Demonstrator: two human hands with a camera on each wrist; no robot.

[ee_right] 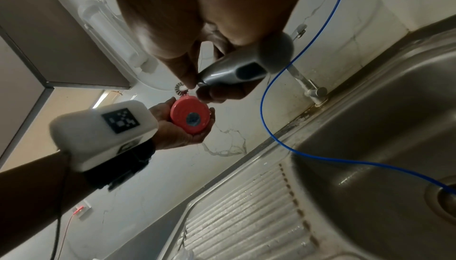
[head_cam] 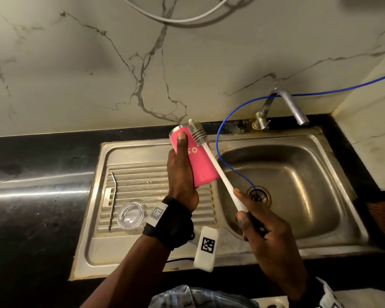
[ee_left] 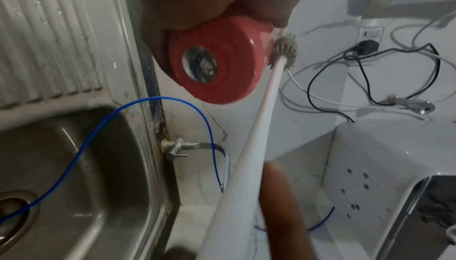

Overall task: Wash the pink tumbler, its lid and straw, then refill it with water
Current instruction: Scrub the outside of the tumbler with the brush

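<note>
Left hand point(head_cam: 180, 172): curled around the pink tumbler point(head_cam: 196, 158), thumb laid along its side; tumbler is held tilted above the drainboard, mouth pointed away.
Right hand point(head_cam: 262, 227): closed around the handle of the bottle brush point(head_cam: 211, 161).
Brush head: held against the tumbler's outside near the rim.
Lid point(head_cam: 131, 215): laid on the drainboard, beside the straw point(head_cam: 113, 201).
Sink point(head_cam: 333, 138): a blue tube point(head_cam: 218, 138) is run into the drain.

Tumbler point(head_cam: 193, 156) inside hidden; drain point(ee_left: 14, 211) cut off at edge.
</note>
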